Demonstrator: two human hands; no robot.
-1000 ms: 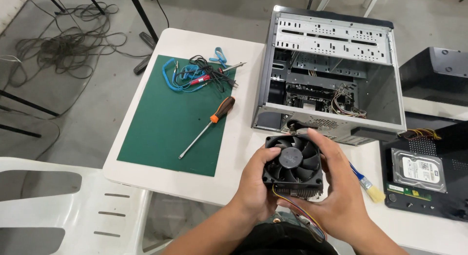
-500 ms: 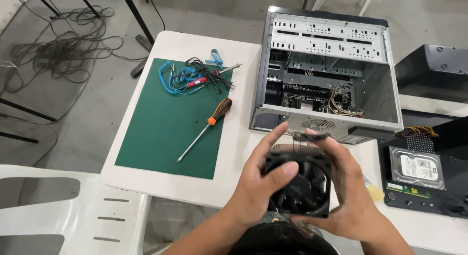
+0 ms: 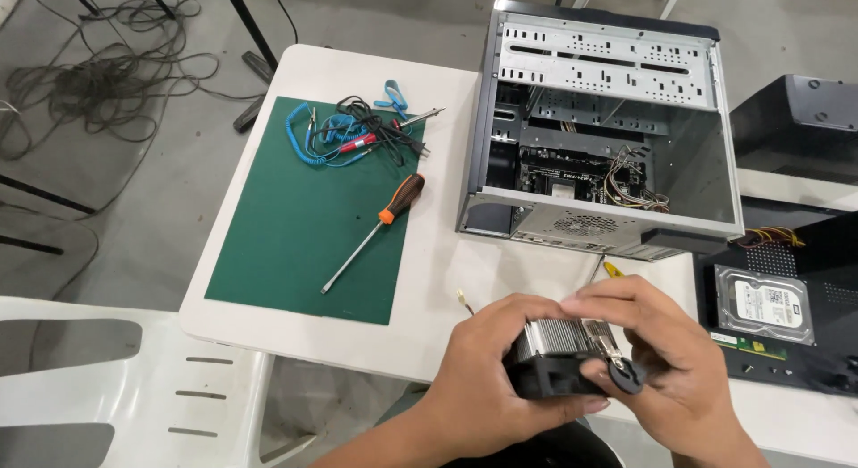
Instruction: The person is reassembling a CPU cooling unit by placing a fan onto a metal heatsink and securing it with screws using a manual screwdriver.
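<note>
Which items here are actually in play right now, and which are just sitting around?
In play:
- cooler fan with finned heatsink
- left hand, gripping it
- right hand, gripping it

Lying about:
- screwdriver on the green mat
- coiled blue cable
- open computer case
- hard drive
- white chair

This looks like a computer repair workshop. An open computer case [image 3: 608,128] sits on a white table [image 3: 429,280]. A screwdriver [image 3: 375,228] lies on a green mat [image 3: 304,209] near loose wires [image 3: 357,133]
</note>
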